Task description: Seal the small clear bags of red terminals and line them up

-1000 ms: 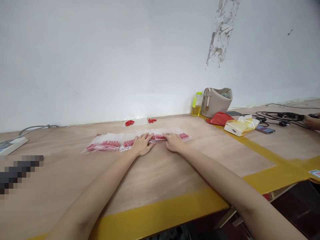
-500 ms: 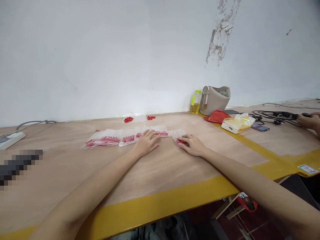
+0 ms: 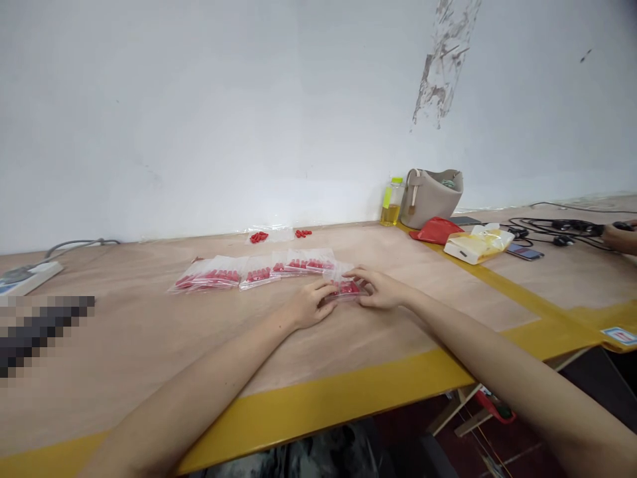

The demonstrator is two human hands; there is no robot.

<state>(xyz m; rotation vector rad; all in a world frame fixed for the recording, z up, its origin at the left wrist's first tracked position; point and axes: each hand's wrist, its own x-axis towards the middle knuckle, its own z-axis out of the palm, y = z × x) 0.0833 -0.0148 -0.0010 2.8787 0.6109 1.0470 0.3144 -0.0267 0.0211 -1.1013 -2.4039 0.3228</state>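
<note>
A small clear plastic bag of red pieces [image 3: 348,288] lies on the table between my two hands. My left hand [image 3: 312,305] has its curled fingers on the bag's left edge, thumb below. On the opposite edge, my right hand [image 3: 382,289] grips the bag with its fingers bent over the top and its thumb low. To the left, a row of similar bags of red pieces [image 3: 259,274] overlaps; the leftmost ones form a stack [image 3: 209,279]. What exactly the red pieces are is too small to tell.
Near the wall lie loose red pieces [image 3: 303,234] and another bag of red pieces [image 3: 259,237]. Farther right are a bottle [image 3: 391,211], a grey handbag [image 3: 430,199], a red pouch [image 3: 435,230], a tissue pack [image 3: 478,245], a phone [image 3: 525,251] and another person's hand [image 3: 620,238].
My left hand has moved right, from the row of bags to the bag by my right hand. That bag has shifted slightly left and towards me, and now both hands are on it.
</note>
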